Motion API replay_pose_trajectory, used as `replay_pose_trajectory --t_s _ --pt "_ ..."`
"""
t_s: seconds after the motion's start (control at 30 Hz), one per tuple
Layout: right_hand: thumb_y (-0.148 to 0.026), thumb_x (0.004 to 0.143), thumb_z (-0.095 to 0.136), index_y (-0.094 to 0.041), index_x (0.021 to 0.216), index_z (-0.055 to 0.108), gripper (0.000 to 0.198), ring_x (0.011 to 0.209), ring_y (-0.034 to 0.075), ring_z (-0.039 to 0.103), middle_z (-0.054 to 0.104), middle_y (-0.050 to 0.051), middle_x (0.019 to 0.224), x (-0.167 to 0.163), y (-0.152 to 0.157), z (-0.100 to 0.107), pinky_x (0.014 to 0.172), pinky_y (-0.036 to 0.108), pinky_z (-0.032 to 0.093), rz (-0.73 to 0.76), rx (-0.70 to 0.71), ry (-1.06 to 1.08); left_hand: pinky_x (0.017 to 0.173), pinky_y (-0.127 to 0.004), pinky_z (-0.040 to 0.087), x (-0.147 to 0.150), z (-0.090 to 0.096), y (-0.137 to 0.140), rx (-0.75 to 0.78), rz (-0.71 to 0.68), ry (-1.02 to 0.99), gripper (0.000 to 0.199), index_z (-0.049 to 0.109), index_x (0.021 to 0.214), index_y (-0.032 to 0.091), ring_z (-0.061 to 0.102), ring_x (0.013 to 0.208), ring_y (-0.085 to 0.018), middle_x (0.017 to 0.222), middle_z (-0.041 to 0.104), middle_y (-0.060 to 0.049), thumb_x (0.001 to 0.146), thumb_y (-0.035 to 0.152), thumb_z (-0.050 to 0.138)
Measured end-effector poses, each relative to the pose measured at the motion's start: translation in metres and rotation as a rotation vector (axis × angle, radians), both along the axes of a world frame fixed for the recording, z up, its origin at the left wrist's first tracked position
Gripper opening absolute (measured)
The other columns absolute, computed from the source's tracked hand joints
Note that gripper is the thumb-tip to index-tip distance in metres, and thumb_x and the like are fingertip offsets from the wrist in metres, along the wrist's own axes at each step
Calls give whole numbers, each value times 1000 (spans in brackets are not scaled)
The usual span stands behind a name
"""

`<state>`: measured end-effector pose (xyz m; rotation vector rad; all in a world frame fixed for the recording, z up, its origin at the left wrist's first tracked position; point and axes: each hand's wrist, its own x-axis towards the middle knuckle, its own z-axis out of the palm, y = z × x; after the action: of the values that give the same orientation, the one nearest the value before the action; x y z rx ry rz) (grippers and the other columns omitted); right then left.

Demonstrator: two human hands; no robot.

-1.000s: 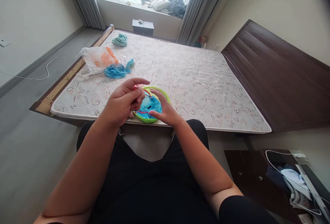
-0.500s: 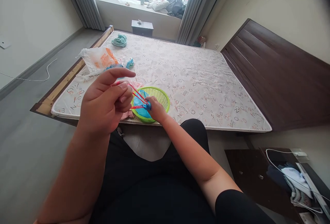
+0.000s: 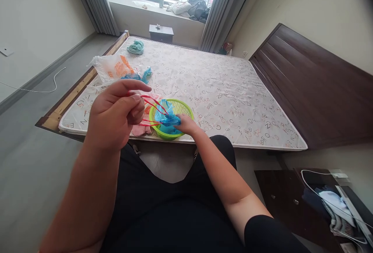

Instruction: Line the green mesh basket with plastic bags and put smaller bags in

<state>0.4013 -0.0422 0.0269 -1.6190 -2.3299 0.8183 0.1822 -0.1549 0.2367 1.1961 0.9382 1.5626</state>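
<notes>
Red cord (image 3: 151, 100) stretches in strands from my left hand (image 3: 118, 107) to a bunched blue plastic bag (image 3: 169, 120). The fingers of my left hand are curled around the cord, with the index finger held out loosely. My right hand (image 3: 186, 124) is closed on the gathered neck of the bag, its fingertips partly hidden. The cord loops around the bag just left of that hand. Beneath lies a green plastic basket (image 3: 190, 114), with more blue plastic inside it.
On the mattress (image 3: 221, 86) are a pink cloth (image 3: 142, 130), a white-and-orange plastic bag (image 3: 112, 67), crumpled blue plastic (image 3: 146, 75) and a coiled teal cord (image 3: 135, 47). A dark headboard (image 3: 314, 74) stands at right, a small nightstand (image 3: 161, 30) beyond the bed.
My right hand has shifted slightly right and down, and more blue plastic shows between it and the cord. My left hand has moved slightly left, still holding the cord.
</notes>
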Motion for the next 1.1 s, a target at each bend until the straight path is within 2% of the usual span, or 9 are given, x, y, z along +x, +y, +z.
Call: replay_pose_trajectory --t_s 0.1,0.17,0.33,0.47,0.63,0.73,0.87,1.0,1.1 --pt "-44 74 85 -21 157 37 99 154 35 27 34 18 163 7 -11 23 124 54 28 55 -4 195 44 -22 26 2 -3 1 -40 -67 21 18 76 91 20 34 47 -8 52 33 5 82 13 63" --pt "-48 75 84 -26 160 31 102 156 33 25 31 15 166 5 -24 46 126 55 24 125 52 374 44 -22 29 4 -5 1 -77 -109 57 17 75 95 20 38 48 -9 54 38 4 84 16 62" --pt "-46 89 70 -34 153 42 71 144 28 44 47 7 156 -18 -61 111 114 50 45 164 227 670 44 -23 36 15 -11 3 -153 -273 129 28 71 113 20 48 51 -12 60 52 1 88 22 58" --pt "-37 95 60 -29 122 65 29 109 21 64 69 3 116 -32 -77 137 96 42 55 53 238 756 46 -23 40 22 -19 7 -177 -390 151 36 67 124 20 53 53 -13 65 60 -1 90 26 58" --pt "-38 94 61 -27 97 66 12 69 12 59 58 -3 74 -15 -67 134 70 29 54 -297 230 1024 62 -28 56 9 -29 13 -225 -305 188 44 60 130 18 66 66 -16 77 70 -3 88 31 69" --pt "-44 92 64 -27 93 61 17 59 11 54 46 -7 63 4 -54 127 62 25 51 -458 153 1265 75 -35 61 -8 -37 22 -294 -190 196 49 56 132 18 71 76 -18 86 73 -5 88 32 72" --pt "-45 89 68 -26 86 56 22 57 11 53 40 -8 57 28 -39 118 59 24 52 -570 34 1464 75 -35 62 -36 -58 40 -403 -46 216 47 55 130 16 73 76 -19 90 75 -7 87 25 71" --pt "-42 88 70 -24 79 52 26 59 10 57 50 -7 62 53 -30 109 61 24 55 -691 -32 1579 67 -30 59 -65 -83 57 -515 26 326 23 67 100 12 71 71 -20 78 73 -9 82 22 77" --pt "-45 89 69 -24 78 51 30 54 10 57 54 -6 63 74 -25 102 55 24 53 -740 -198 1536 62 -25 55 -84 -97 63 -552 32 300 20 69 78 12 65 63 -16 71 70 -7 76 25 83"
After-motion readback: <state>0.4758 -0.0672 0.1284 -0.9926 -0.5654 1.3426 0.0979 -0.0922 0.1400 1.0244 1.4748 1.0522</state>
